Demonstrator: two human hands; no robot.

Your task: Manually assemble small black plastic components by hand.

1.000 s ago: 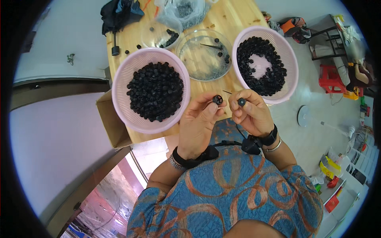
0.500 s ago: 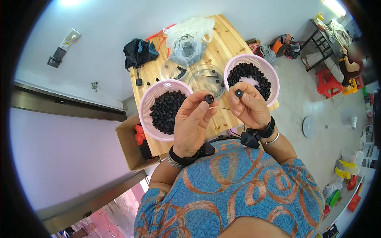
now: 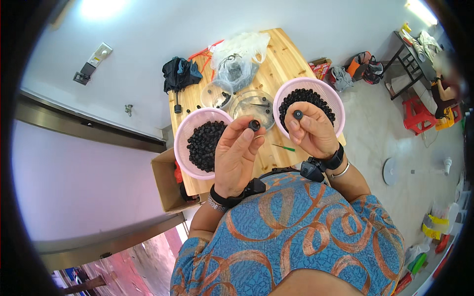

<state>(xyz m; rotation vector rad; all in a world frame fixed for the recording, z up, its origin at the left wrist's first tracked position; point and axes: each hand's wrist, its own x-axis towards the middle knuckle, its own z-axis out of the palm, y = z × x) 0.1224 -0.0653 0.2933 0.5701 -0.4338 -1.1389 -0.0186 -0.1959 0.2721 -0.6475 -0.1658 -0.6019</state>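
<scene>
Your left hand point(image 3: 235, 159) is closed in a pinch, with a small round black part point(image 3: 254, 125) at its fingertips. Its hollow end points up at you, maybe so you can look inside. Your right hand point(image 3: 314, 129) also pinches, holding a black knob point(image 3: 297, 114) with a pale dot in its middle. That dot faces you too. You hold both bits by their sides, which likely keeps their ends easy to see. They are near each other but not touching.

At 10 o'clock from your left hand sits a pink basket point(image 3: 179, 145) full of black bits. At 12 o'clock from your right hand is another pink basket point(image 3: 339, 107) of black bits. Having one near each hand probably makes them easy to reach. A thin tool with a green handle point(image 3: 289, 149) lies on the desk point(image 3: 279, 52) between your hands, so it seems handy. At 12 o'clock from the hollow part is a clear round dish point(image 3: 240, 105) with a few dark things in it.
</scene>
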